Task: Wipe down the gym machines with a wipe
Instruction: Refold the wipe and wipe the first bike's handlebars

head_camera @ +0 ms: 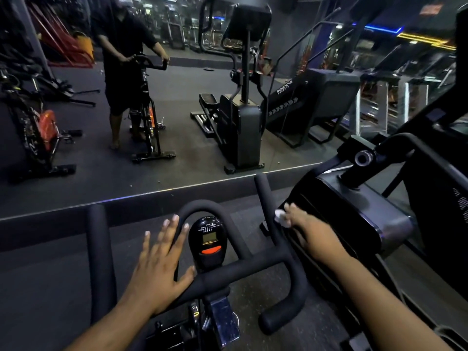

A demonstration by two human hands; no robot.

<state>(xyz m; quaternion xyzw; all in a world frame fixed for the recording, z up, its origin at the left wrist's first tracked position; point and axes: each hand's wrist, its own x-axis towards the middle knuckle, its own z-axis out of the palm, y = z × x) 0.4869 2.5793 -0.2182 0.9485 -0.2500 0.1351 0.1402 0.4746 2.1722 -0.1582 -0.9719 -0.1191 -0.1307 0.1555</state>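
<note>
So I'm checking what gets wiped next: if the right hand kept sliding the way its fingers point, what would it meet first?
The right hand, holding the white wipe, points up and left along the right handlebar prong. It would likely run on to the prong's rounded tip, though depth is hard to judge.

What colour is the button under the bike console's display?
Orange-red, on the black console of the bike; the head view shows it clearly.

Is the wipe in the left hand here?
No. The white wipe is in the right hand, against the right handlebar, while the left hand rests open, fingers spread, near the bike's console.
</note>
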